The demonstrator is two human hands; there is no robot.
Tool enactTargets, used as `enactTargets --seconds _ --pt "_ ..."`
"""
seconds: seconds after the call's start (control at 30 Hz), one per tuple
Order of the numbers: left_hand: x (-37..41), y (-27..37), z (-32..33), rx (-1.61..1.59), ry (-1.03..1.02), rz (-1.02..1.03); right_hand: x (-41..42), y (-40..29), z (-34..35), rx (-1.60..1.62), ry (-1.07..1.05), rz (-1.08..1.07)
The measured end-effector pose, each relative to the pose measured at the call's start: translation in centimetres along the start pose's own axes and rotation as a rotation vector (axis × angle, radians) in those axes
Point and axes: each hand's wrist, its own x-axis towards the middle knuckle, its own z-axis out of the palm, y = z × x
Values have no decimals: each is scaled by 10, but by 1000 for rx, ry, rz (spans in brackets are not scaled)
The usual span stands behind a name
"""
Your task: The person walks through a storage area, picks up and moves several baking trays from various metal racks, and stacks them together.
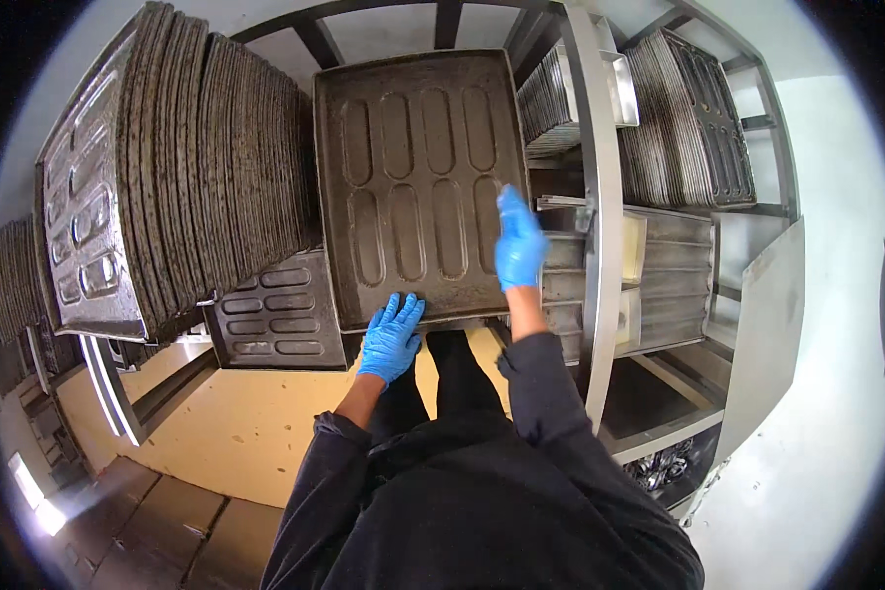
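A dark metal baking pan (425, 221) with two rows of elongated oval moulds is in front of me. My left hand (391, 343), in a blue glove, has its fingers laid over the pan's near rim. At the right rim is my right hand (520, 240), also blue-gloved and blurred by motion. It overlaps the pan's right-side moulds, and its grip is unclear. What supports the pan from below is hidden.
On the left stands a tall pack of similar pans (221, 155), with another mould pan (280, 317) lower down. A metal rack upright (594, 221) rises at my right. Beyond it are more stacked pans (689, 122) and a ridged tray (671, 273). The floor (228, 435) is yellowish.
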Motion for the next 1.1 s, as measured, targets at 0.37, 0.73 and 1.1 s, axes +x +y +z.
enactTargets --seconds 0.37,0.73,1.1 --pt "-2 -9 -4 -34 -30 17 -59 16 77 -406 -413 -49" --pt "-4 -19 9 -136 91 56 -73 -28 145 -301 -602 -233" --pt "0 -14 -5 -66 -105 30 31 -51 230 -650 -731 -408"
